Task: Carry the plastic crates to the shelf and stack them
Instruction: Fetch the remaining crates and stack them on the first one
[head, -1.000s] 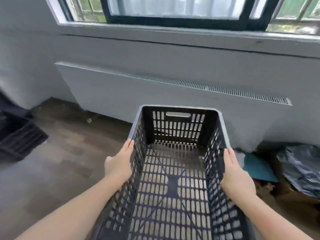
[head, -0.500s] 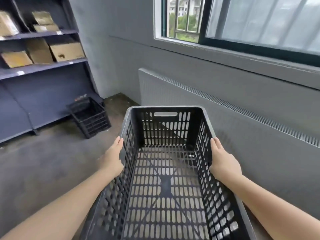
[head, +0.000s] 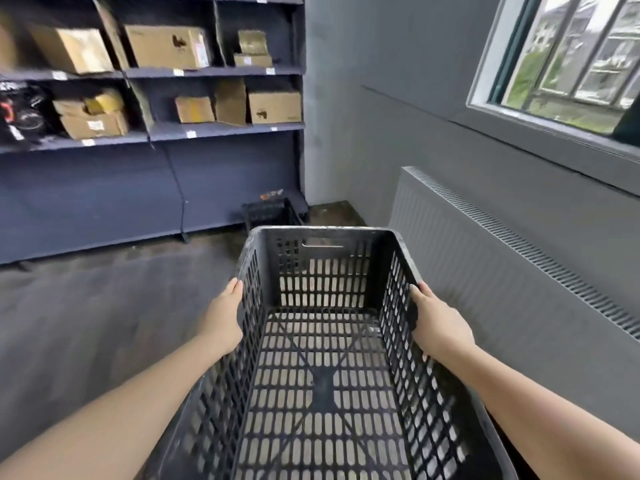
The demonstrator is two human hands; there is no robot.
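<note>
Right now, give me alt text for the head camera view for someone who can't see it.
A person's left hand and right hand hold an empty black plastic crate by its long sides, facing a blue shelf of cardboard boxes. Another black crate sits on the floor by the shelf.

This is a storeroom. Dark metal shelving point(head: 214, 128) along the wall holds labelled cardboard boxes point(head: 166, 46), with bare grey walls point(head: 398, 98) and a concrete floor point(head: 86, 306).
</note>
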